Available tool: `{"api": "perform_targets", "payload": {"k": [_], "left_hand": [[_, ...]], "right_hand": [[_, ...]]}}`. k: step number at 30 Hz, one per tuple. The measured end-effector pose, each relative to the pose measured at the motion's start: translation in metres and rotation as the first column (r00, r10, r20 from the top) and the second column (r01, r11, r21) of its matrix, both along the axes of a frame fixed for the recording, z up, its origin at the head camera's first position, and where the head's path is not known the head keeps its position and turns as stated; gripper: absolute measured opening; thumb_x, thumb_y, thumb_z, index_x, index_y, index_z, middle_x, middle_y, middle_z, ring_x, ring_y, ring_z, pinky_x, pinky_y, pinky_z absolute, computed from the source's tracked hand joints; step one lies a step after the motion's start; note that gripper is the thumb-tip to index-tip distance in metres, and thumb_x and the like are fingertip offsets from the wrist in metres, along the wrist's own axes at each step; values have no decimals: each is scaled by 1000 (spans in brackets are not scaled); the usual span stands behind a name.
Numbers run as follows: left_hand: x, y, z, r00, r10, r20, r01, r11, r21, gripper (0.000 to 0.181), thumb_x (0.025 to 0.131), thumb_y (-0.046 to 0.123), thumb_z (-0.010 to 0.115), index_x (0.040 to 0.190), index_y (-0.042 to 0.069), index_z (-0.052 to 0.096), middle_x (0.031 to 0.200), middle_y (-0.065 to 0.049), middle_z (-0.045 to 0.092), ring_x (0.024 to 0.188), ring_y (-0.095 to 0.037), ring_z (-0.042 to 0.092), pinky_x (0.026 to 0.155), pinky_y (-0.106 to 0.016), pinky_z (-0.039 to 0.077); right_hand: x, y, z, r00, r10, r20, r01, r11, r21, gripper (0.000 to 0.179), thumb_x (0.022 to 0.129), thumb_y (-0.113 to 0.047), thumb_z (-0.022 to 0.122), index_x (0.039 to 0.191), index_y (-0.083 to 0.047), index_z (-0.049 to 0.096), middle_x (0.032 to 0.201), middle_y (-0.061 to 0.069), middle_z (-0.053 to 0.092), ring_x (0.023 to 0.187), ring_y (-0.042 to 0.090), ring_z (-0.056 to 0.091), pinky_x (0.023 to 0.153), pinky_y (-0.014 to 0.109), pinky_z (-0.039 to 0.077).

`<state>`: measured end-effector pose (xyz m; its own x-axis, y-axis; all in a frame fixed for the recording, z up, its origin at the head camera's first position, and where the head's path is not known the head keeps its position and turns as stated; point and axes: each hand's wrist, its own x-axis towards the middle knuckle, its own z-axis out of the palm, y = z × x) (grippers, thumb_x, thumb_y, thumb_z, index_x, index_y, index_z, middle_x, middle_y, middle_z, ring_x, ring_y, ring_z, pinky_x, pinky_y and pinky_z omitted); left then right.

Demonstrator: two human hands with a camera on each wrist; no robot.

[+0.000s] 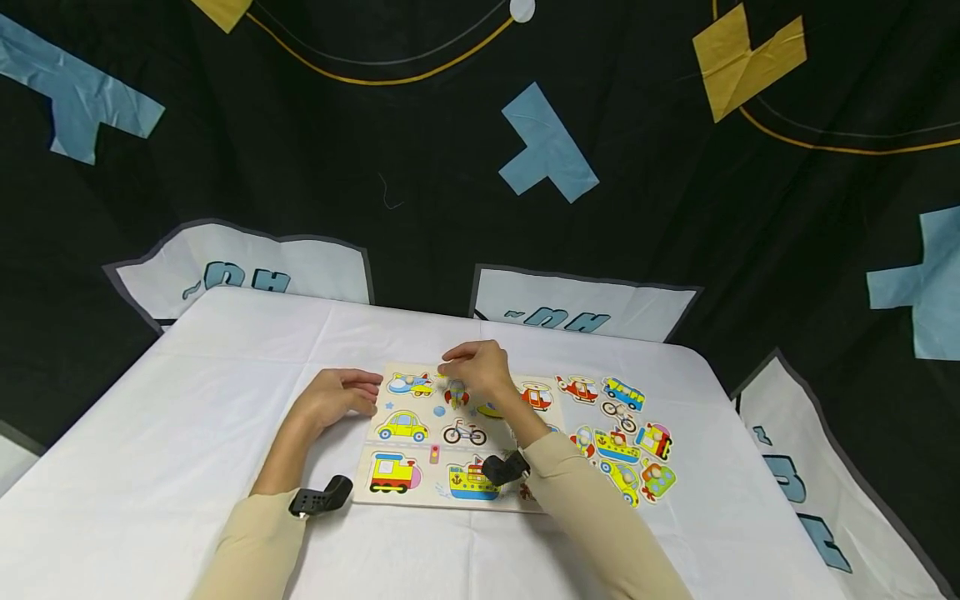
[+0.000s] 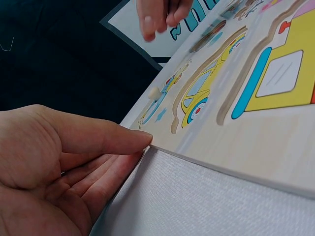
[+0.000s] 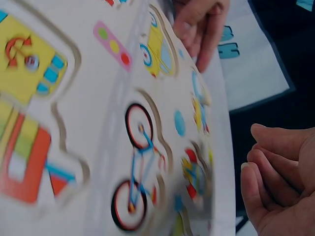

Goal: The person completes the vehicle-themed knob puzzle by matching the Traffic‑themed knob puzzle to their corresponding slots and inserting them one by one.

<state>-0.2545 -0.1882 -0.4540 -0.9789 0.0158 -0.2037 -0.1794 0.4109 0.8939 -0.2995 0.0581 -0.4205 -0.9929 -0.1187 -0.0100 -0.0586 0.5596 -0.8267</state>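
Note:
A wooden peg puzzle board [image 1: 442,454] lies on the table, with pictures of a car, bicycle, train, ship and other vehicles in its recesses. My left hand [image 1: 337,396] holds the board's left edge, thumb [image 2: 133,140] at the rim and fingers beside and below it. Near that hand, an airplane piece [image 1: 408,384] with a pale knob [image 2: 154,92] sits in its recess. My right hand [image 1: 480,367] hovers over the far part of the board near the rocket picture [image 1: 456,394]. Its fingers [image 3: 270,177] are loosely bent, with nothing between them.
Right of the board lie several loose puzzle pieces, among them a helicopter [image 1: 577,388], a bus [image 1: 624,393], a bicycle [image 1: 619,417], a train [image 1: 655,440], a ship [image 1: 617,446] and a car [image 1: 621,482]. A white cloth [image 1: 187,433] covers the table; a dark curtain [image 1: 337,167] hangs behind.

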Motion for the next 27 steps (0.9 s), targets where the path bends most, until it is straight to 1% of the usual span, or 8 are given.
{"api": "perform_targets", "payload": {"k": [2,8,13,16,22,27], "left_hand": [[0,0,0,1000,-2,-1,2,1000,2,56,74,0,79,129,1,67,105,-11,74,88,-15,65,80,-23,49],[1,0,2,1000,0,3,0,1000,-12,56,75,1,79,130,2,66,108,-11,74,91,-16,66,82,-25,49],[1,-1,2,1000,2,-2,-2,1000,-8,55,75,1,79,130,2,66,107,-12,74,89,-15,66,81,-24,49],[1,0,1,1000,5,-1,-5,1000,-4,55,76,0,78,130,2,66,107,-12,74,87,-15,66,80,-24,50],[2,0,1,1000,4,11,-4,1000,-15,54,77,2,78,129,4,67,109,-11,74,93,-18,66,84,-26,49],[1,0,0,1000,6,4,-6,1000,-22,53,77,3,78,129,4,67,106,-9,74,91,-18,66,84,-27,49]], "right_hand": [[0,7,3,1000,-12,-6,12,1000,8,21,85,-21,82,103,-10,81,92,1,79,89,15,70,83,33,52],[2,28,13,999,-40,-9,40,999,-23,20,85,-21,83,102,-11,80,100,1,78,93,19,69,84,36,53],[2,46,21,998,-60,-19,60,998,20,20,85,-23,82,102,-13,80,99,3,79,97,21,70,87,39,53],[2,60,25,997,-70,-13,70,997,34,23,84,-24,83,104,-12,80,98,4,78,97,22,69,85,38,52],[6,94,35,998,-62,0,62,998,27,29,85,-27,82,109,-10,78,100,5,78,93,22,70,85,37,52],[9,124,41,998,-58,-22,59,996,69,31,86,-29,81,109,-10,77,99,7,78,91,25,70,79,35,52]]}}
